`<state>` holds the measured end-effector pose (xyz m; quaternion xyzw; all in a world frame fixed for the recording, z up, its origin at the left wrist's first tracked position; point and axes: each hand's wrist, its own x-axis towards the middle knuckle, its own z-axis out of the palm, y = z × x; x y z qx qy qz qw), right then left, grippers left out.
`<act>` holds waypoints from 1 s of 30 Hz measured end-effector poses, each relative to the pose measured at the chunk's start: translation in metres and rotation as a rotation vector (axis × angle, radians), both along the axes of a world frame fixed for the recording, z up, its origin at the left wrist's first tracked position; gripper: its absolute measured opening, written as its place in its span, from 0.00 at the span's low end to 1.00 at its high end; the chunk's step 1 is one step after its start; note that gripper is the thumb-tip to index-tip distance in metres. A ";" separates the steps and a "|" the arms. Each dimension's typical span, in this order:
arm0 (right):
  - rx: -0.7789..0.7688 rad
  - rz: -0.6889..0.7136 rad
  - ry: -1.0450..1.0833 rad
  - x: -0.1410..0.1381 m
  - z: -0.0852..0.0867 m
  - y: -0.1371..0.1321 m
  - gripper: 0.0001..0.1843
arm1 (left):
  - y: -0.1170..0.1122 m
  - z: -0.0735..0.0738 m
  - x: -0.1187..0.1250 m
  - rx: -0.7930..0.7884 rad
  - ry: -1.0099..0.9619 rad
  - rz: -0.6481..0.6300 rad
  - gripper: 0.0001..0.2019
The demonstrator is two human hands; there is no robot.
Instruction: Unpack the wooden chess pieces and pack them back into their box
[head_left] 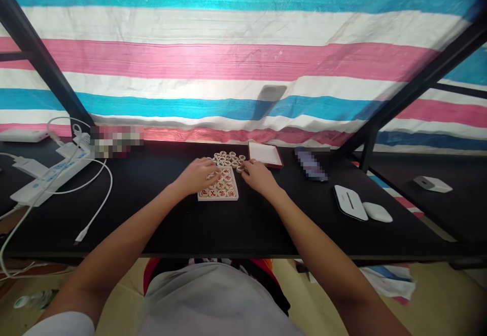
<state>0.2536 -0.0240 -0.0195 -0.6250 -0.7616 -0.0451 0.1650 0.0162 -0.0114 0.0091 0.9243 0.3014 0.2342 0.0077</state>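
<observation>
A shallow white box (218,198) holds rows of round Chinese chess pieces with red characters. My left hand (198,175) reaches over its upper left part, fingers curled, a pale Chinese chess piece (218,171) at the fingertips; the hand covers some of the pieces below. Just beyond the box lies a loose cluster of Chinese chess pieces (227,157) with dark characters. At the right edge of that cluster, my right hand (259,175) has its thumb and fingers closed at a single Chinese chess piece (239,169), partly hidden by the fingertips.
Behind my right hand lies a box lid (265,154) with a white inside. A blurred phone-like object (311,164), a white flat device (350,202) and a white rounded case (377,212) are to the right. A power strip (57,176) with white cables occupies the left of the black table (163,234).
</observation>
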 end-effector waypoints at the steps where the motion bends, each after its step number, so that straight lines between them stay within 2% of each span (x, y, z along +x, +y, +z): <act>1: -0.002 -0.011 0.004 0.000 0.001 0.000 0.08 | 0.008 0.000 -0.008 -0.015 -0.022 0.085 0.14; 3: 0.008 -0.024 0.019 0.001 0.002 -0.001 0.07 | 0.022 -0.002 -0.022 -0.074 -0.062 0.236 0.15; 6: -0.037 -0.062 0.048 0.002 0.004 0.000 0.09 | 0.037 -0.011 -0.035 -0.223 -0.053 0.323 0.16; 11: -0.184 -0.103 0.071 0.002 0.009 0.000 0.07 | 0.043 -0.022 -0.033 -0.213 0.052 0.270 0.18; 17: -0.152 -0.162 0.087 0.003 0.015 -0.001 0.04 | 0.042 -0.019 -0.029 -0.212 0.096 0.252 0.19; 19: -0.091 -0.074 0.150 0.001 0.016 0.000 0.04 | 0.040 -0.018 -0.028 -0.242 0.113 0.267 0.19; 23: -0.002 0.245 0.332 -0.008 0.013 0.000 0.03 | 0.039 -0.018 -0.027 -0.283 0.116 0.279 0.19; 25: -0.006 0.303 0.366 -0.014 0.009 -0.001 0.03 | 0.039 -0.018 -0.027 -0.285 0.124 0.279 0.19; 30: -0.024 0.343 0.382 -0.023 0.003 -0.002 0.03 | 0.037 -0.017 -0.027 -0.284 0.126 0.264 0.19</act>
